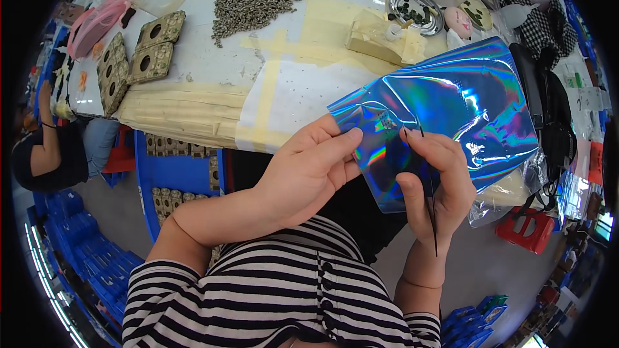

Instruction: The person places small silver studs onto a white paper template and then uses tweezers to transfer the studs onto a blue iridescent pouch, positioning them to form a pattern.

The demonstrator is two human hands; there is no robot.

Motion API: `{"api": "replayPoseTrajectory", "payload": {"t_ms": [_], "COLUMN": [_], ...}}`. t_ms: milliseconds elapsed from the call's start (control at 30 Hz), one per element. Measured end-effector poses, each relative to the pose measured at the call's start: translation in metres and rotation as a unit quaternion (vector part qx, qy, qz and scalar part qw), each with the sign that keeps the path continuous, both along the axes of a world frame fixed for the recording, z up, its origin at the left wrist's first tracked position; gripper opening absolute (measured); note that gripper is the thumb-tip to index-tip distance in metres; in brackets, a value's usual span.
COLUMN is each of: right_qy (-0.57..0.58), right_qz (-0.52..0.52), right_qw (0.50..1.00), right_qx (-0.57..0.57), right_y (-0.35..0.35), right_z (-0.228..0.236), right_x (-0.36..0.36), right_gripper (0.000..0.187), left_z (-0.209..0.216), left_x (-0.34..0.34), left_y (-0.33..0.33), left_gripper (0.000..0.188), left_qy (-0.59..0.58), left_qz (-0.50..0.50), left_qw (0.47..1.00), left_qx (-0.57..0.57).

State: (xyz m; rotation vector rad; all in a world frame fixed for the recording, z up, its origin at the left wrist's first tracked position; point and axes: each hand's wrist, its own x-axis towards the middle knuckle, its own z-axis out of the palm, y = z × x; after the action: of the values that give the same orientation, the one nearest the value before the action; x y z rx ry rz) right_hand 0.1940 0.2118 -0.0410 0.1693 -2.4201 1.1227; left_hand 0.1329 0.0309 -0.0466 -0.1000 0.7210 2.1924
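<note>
A shiny blue holographic sheet [477, 100] with rainbow reflections is tilted in front of me, over the table's near edge. My left hand [306, 171] is closed on its left edge, thumb on top. My right hand [448, 183] is curled around a thin dark stick-like tool [434, 225], which runs down past the palm. The right index fingertip is against the sheet or just above it; I cannot tell which. A cluster of tiny dark pieces [385, 120] shows on the sheet near my left thumb.
On the white table [193, 58] lie a heap of small metallic pieces [255, 5], camouflage-patterned cases with round holes [153, 45], a taped block [380, 35] and a metal dish [416, 11]. A pink fan [97, 26] stands far left. A blue tray [149, 187] sits below the table edge.
</note>
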Motion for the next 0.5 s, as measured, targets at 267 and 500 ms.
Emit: {"api": "replayPoseTrajectory", "payload": {"t_ms": [267, 500], "right_qy": [0.029, 0.001], "right_qz": [0.057, 0.026], "right_qw": [0.997, 0.999], "right_qx": [0.036, -0.022], "right_y": [0.0, 0.001], "right_z": [-0.003, 0.0], "right_x": [-0.012, -0.009], "right_gripper": [0.058, 0.049], "left_z": [-0.004, -0.003], "left_x": [0.0, -0.002], "left_y": [-0.004, -0.005], "left_gripper": [0.028, 0.029], "left_qy": [0.01, 0.011], "left_qz": [-0.001, 0.009], "left_qw": [1.0, 0.999], "left_qx": [-0.001, -0.031]}}
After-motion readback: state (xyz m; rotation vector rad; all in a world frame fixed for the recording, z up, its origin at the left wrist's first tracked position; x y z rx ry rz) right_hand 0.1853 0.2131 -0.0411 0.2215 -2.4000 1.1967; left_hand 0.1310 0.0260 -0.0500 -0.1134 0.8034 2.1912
